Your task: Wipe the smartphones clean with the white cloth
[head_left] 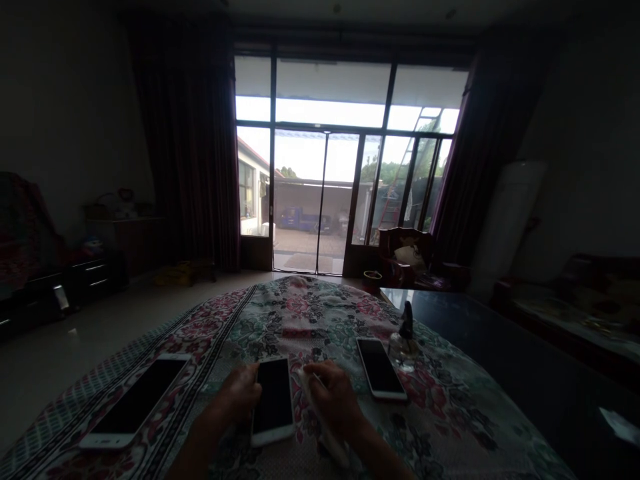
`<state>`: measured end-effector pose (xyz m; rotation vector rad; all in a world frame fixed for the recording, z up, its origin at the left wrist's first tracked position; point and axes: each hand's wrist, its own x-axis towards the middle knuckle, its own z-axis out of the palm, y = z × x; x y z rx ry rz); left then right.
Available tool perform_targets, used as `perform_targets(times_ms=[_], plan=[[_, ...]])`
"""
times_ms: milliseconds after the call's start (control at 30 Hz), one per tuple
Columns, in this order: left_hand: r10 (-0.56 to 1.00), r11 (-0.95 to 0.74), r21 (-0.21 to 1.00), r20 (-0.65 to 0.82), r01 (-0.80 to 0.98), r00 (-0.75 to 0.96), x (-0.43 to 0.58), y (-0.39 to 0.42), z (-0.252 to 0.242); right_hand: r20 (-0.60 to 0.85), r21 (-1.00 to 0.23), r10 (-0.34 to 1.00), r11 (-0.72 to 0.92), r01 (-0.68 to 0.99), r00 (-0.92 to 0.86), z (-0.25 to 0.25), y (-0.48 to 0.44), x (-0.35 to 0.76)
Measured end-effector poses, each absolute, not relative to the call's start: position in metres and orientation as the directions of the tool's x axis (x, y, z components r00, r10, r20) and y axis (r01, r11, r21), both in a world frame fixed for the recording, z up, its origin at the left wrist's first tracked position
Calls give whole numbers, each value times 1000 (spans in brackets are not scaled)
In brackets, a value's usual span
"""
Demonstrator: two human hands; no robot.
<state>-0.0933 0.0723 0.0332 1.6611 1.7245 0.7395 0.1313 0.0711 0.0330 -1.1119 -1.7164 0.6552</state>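
Observation:
A white-framed phone (273, 402) with a dark screen lies in the middle, and my left hand (239, 395) grips its left edge with curled fingers. Just right of that phone, my right hand (334, 395) is closed on a pale cloth (334, 448), which trails below it toward me. A second phone (137, 401) lies at the left on the floral tablecloth (240, 333). To the right of my right hand is a third phone (381, 369), its screen dark. Beside it stands a clear spray bottle (403, 348) with a black nozzle.
A dark glossy table (480, 340) adjoins on the right, with a pale object (620, 425) near its edge. Beyond are a wooden chair (407, 250) with a cushion, glass doors (320, 200) and dark curtains. A low dark cabinet (90, 273) stands at the left.

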Motion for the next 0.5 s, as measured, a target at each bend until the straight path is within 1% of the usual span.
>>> perform_targets(times_ms=[100, 133, 167, 233, 300, 333, 367, 400, 500], plan=[[967, 157, 816, -241, 557, 81, -78, 70, 41, 440, -809, 891, 446, 382, -110, 35, 75, 133], [963, 173, 823, -257, 542, 83, -75, 70, 44, 442, -810, 892, 443, 385, -96, 36, 77, 135], [970, 148, 822, -230, 550, 82, -73, 70, 46, 442, -811, 893, 436, 390, -80, 37, 79, 138], [992, 8, 767, -89, 641, 93, -74, 69, 47, 435, -816, 899, 418, 399, -51, 38, 83, 143], [976, -202, 648, 73, 734, 204, -76, 67, 46, 428, -822, 904, 401, 405, -28, 38, 86, 146], [952, -294, 595, 111, 748, 285, -76, 66, 46, 428, -823, 904, 399, 405, -21, 37, 88, 147], [923, -366, 555, 118, 747, 365, -75, 65, 45, 431, -822, 902, 401, 403, -17, 37, 89, 148], [899, -408, 528, 89, 745, 429, -72, 65, 45, 436, -821, 900, 406, 401, -18, 36, 90, 149], [854, -444, 447, -51, 777, 517, -56, 67, 46, 450, -818, 893, 416, 397, -7, 34, 91, 149]])
